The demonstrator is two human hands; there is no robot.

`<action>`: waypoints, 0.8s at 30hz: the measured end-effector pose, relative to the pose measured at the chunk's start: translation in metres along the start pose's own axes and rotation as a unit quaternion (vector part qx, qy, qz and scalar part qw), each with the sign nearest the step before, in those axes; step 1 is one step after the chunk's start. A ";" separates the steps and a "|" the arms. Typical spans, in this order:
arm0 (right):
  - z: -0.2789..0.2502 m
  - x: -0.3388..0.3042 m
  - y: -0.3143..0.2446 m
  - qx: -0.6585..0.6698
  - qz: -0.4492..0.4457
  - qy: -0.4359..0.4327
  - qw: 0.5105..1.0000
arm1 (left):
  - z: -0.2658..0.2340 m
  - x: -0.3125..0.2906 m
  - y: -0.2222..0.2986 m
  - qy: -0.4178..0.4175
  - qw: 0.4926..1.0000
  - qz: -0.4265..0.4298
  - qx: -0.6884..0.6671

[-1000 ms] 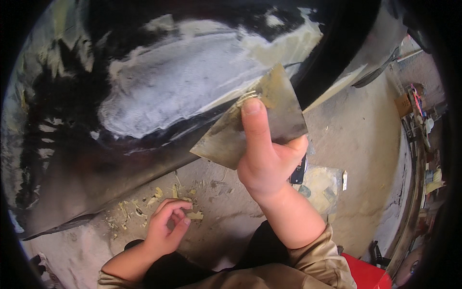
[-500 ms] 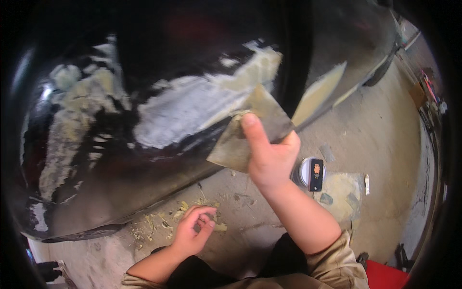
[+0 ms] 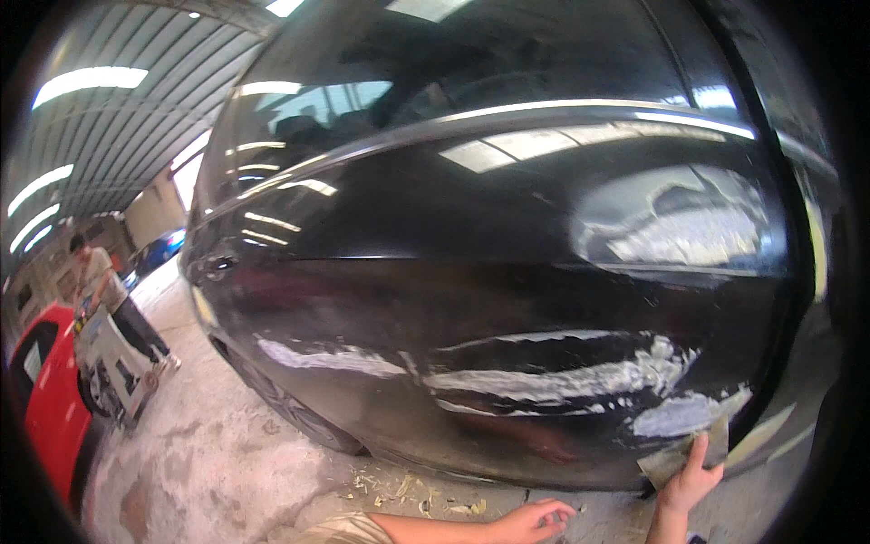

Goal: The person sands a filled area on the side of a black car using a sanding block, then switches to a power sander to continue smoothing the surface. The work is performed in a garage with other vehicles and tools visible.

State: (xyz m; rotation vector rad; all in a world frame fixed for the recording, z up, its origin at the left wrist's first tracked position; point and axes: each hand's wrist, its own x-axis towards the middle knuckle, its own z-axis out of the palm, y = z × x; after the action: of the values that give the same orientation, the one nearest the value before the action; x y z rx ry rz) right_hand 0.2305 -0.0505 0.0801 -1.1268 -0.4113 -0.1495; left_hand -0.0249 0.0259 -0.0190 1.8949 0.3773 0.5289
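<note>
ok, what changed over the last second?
The view swung up and left: the black car's side now fills the frame, and both hands sit low at the bottom edge. The right hand still presses the sandpaper sheet to the sanded patch. The left hand remains by the scraps on the floor.

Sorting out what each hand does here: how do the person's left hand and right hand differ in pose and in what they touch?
The right hand is raised, pressing a grey-brown sheet of sandpaper against the glossy black car door; the left hand lies low by the concrete floor, holding no sheet. The right hand's fingers point up; the left hand's curl loosely near pale scraps. Both are bare.
</note>
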 end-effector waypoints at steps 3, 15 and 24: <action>-0.010 0.011 0.013 -0.003 0.016 -0.049 0.999 | 0.009 0.003 -0.018 -0.009 0.999 0.034 0.019; -0.010 0.013 0.008 -0.023 0.026 -0.046 0.998 | 0.023 0.005 -0.046 -0.057 0.994 0.034 0.085; -0.008 0.011 0.003 -0.024 0.025 -0.036 0.999 | 0.019 0.002 -0.038 -0.070 0.996 0.028 0.050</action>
State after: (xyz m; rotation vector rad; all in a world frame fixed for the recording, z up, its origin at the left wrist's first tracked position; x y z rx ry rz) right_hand 0.2436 -0.0556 0.0792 -1.1917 -0.4453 -0.0757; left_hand -0.0142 0.0262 -0.0600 2.0308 0.2648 0.4180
